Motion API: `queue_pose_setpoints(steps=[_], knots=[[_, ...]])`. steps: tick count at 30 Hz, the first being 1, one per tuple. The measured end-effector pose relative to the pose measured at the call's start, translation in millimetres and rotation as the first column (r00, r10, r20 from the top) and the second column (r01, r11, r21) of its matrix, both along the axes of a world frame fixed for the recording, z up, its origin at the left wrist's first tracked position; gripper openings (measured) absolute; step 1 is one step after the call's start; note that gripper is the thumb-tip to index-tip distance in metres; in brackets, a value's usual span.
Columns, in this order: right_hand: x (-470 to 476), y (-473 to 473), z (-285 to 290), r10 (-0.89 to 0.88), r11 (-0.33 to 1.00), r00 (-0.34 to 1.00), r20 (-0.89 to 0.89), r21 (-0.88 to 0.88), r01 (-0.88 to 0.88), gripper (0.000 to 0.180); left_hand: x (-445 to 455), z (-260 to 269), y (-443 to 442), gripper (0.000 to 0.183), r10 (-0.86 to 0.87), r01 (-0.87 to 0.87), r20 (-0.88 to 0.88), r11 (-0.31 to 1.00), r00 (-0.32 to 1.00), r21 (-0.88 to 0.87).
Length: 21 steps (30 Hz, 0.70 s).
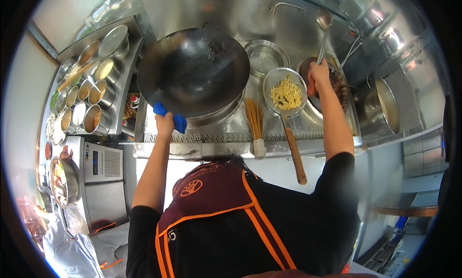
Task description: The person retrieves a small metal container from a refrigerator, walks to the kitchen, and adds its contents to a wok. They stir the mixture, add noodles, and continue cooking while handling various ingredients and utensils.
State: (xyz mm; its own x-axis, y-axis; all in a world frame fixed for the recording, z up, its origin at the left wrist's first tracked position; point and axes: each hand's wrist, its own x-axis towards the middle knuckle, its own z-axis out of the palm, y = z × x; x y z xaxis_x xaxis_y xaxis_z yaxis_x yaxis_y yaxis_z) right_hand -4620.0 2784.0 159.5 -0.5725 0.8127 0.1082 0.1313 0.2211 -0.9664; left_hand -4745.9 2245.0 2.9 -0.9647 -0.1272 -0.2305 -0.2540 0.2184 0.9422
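Observation:
My left hand (165,124) grips the near-left rim of a large dark wok (195,74) through a folded blue cloth (169,117). The wok sits tilted on the stove ring, and some wet shine shows inside it. My right hand (319,74) is closed round the handle of a metal ladle (324,20), whose bowl points away from me, raised beside the back wall. Below and left of that hand, a mesh strainer (285,113) with a wooden handle carries pale yellow food strips (287,94). My right forearm partly hides a round vessel with dark contents (339,86).
A bamboo wok brush (255,122) lies across the stove's front edge. Behind the strainer stands a metal basin (267,57). Several seasoning pots (97,121) crowd the left counter. A large pot (388,104) is at right. Another person's sleeve (68,245) shows lower left.

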Motion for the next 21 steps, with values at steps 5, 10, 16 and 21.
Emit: queue_pose_setpoints(steps=[5, 10, 16, 21], knots=[[-75, 107, 11, -0.072, 0.996, 0.983, 0.170, 0.073, 0.060, 0.028, 27, 7, 28, 0.048, 0.053, -0.060, 0.050, 0.986, 0.997, 0.158], [-80, 66, -15, -0.022, 0.967, 0.965, 0.260, 0.251, -0.045, 0.037, 33, 23, 32, 0.047, 0.023, -0.047, 0.126, 0.981, 0.992, 0.190], [42, -29, -31, 0.180, 0.966, 0.943, 0.279, 0.128, -0.223, 0.060, 31, 18, 30, 0.047, 0.019, -0.032, 0.079, 0.984, 0.997, 0.174], [79, -33, -6, 0.042, 0.935, 0.964, 0.262, 0.330, -0.130, 0.059, 31, 14, 32, 0.049, 0.032, -0.043, 0.074, 0.985, 0.997, 0.164]])
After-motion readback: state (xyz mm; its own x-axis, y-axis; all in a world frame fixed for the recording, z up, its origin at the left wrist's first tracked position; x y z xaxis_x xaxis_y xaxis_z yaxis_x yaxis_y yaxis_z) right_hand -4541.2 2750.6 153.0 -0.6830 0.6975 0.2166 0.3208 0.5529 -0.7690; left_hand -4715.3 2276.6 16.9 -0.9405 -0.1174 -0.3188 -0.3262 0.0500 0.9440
